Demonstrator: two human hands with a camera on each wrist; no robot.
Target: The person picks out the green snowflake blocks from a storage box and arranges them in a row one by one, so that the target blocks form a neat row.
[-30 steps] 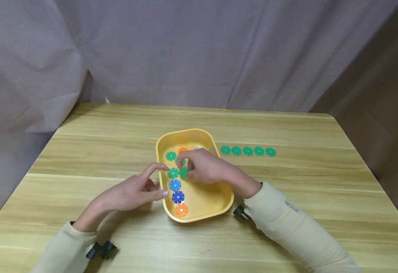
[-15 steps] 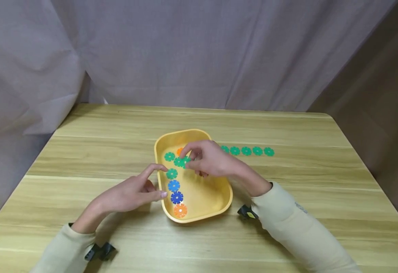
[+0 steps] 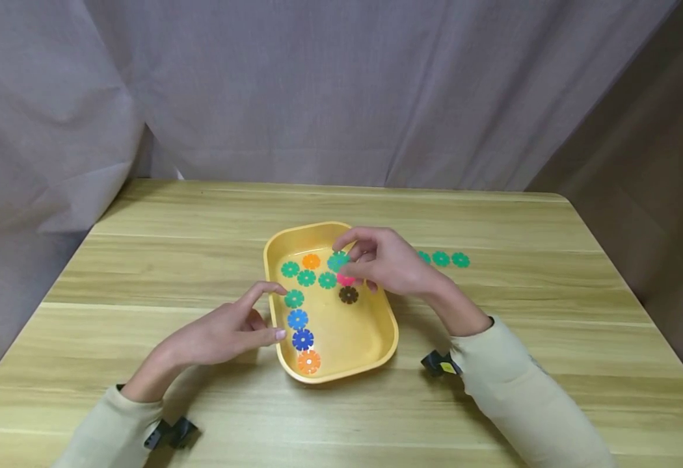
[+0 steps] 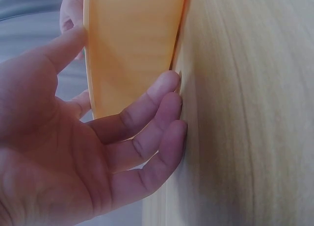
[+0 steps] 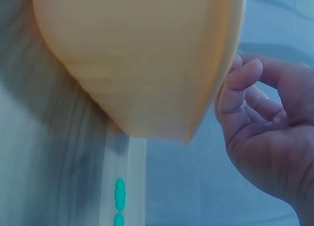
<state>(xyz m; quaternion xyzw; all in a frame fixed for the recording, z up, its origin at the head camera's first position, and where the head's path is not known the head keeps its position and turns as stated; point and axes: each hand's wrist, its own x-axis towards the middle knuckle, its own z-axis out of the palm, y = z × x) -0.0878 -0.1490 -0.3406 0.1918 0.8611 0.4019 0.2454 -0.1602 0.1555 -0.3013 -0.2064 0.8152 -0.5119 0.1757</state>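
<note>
In the head view, a yellow plastic tray [image 3: 341, 374] holds several notched snowflake discs, among them a dark blue disc [image 3: 303, 339], a pink disc [image 3: 346, 279] and a brown disc [image 3: 348, 295]. My left hand [image 3: 224, 333] grips the tray's left wall, thumb and index finger over the rim; the other fingers [image 4: 147, 152] lie along its outside in the left wrist view. Over the tray's far right part, my right hand [image 3: 397, 263] pinches a green snowflake disc [image 3: 338, 261] between thumb and index finger. In the right wrist view the tray wall hides that disc.
Right of the tray lies a row of green discs [image 3: 441, 259] on the wooden table [image 3: 523, 260], partly covered by my right hand. A grey curtain [image 3: 341, 97] hangs behind the table's far edge. Each sleeve carries a black wrist camera [image 3: 172, 433].
My right hand has moved up and to the right, carrying the green disc from the tray's left middle toward its far right. The left hand stays at the rim.
</note>
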